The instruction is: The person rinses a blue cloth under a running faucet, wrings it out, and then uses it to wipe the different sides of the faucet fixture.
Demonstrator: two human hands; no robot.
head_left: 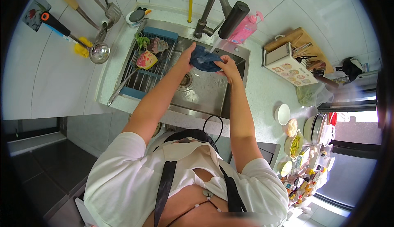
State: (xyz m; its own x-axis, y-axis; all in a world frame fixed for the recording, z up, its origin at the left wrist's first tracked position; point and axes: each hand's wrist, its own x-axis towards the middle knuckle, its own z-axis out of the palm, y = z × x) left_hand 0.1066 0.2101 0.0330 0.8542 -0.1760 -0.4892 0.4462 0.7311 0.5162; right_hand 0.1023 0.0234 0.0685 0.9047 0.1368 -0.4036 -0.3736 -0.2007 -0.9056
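1. Two hands at work: the left hand [187, 59] and right hand [227, 68] have their fingers closed on opposite ends of a dark blue cloth [205, 60]!
2. It's up over the steel sink [205, 98], just below the faucet [234, 20].
3. Looks light, soft and limp, likely slick when wet, hardly fragile; both edges make the best hold.
4. Writing? Small lettering beside printed pictures on the cream utensil holder [287, 66]; none legible on the cloth.

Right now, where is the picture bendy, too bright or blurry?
In the head view, straight edges bow toward the dark rim; the window glares white in part; the sink shines in patches beneath the dark cloth; a soft smear blurs the bottom edge, right of centre.
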